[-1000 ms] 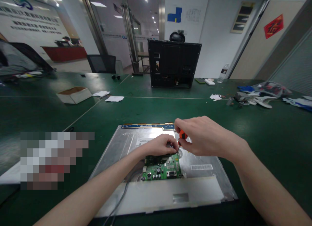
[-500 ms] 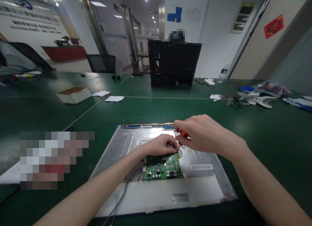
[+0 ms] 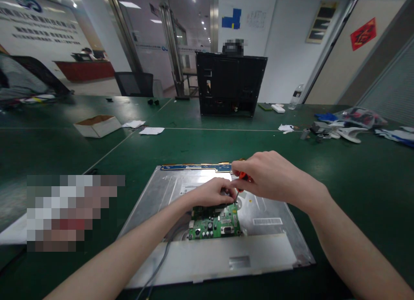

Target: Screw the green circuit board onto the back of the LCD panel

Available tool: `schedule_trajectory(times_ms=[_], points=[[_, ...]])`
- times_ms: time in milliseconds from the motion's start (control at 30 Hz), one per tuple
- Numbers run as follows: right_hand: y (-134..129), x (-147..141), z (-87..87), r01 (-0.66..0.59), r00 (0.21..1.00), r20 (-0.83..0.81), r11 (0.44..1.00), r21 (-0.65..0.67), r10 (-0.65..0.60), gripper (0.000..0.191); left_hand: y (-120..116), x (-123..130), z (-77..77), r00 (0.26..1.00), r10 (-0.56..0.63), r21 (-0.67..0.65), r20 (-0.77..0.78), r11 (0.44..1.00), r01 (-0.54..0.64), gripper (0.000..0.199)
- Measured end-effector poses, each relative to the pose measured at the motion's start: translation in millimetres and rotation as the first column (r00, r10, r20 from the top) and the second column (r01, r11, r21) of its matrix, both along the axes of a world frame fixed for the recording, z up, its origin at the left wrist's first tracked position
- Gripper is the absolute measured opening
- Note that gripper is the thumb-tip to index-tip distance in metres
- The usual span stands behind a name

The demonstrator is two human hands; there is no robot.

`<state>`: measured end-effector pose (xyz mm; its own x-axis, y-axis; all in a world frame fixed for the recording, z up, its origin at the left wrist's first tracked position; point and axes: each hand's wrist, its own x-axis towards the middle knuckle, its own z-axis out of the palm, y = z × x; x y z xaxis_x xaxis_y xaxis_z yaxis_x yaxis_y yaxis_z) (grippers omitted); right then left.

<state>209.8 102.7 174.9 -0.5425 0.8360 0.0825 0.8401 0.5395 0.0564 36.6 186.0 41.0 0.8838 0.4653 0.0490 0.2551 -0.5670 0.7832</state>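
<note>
A flat metal-backed display panel (image 3: 268,244) lies on the green table, and a green circuit board (image 3: 213,227) sits on its middle. My right hand (image 3: 263,173) is closed around an orange and black screwdriver (image 3: 245,176), whose shaft points down to the board's upper right corner. Beside the shaft, my left hand (image 3: 215,192) has its fingers pinched together at that same corner. Whatever they may hold is hidden. A grey cable (image 3: 163,259) runs from near the board over the panel's front edge. Along the far edge of the panel is a blue circuit strip (image 3: 194,167).
A black monitor housing (image 3: 231,84) stands upright at the back, with a person partly behind it. An open white box (image 3: 97,126) and papers (image 3: 152,131) lie to the left. Loose parts (image 3: 326,129), a plastic bag (image 3: 362,117) and a bottle (image 3: 296,96) are at the right.
The screwdriver handle has turned slightly in my right hand, and those fingers have shifted a little. My left hand stays at the board's corner.
</note>
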Motion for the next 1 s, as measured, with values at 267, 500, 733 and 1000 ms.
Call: schedule_trajectory(times_ms=[267, 500, 733, 1000], points=[[-1.6, -0.3, -0.5, -0.060, 0.996, -0.061, 0.997, -0.041, 0.057, 0.009, -0.9, -0.3, -0.9, 0.999, 0.035, 0.007, 0.001, 0.999, -0.035, 0.009], [-5.5, 0.4, 1.6, -0.136, 0.988, -0.085, 0.989, -0.055, 0.132, 0.008, -0.7, -0.7, -4.2, 0.999, 0.049, 0.001, -0.005, 0.999, -0.049, 0.006], [-1.0, 0.2, 0.3, -0.035, 0.999, -0.037, 0.999, -0.018, 0.035, 0.014, 0.8, -0.5, -2.6, 1.000, 0.022, -0.015, 0.005, 1.000, -0.022, 0.006], [-0.9, -0.1, 0.3, -0.046, 0.998, -0.050, 0.998, -0.031, 0.045, 0.014, -0.4, -0.5, 0.9, 1.000, 0.022, -0.005, 0.007, 1.000, -0.022, 0.008]])
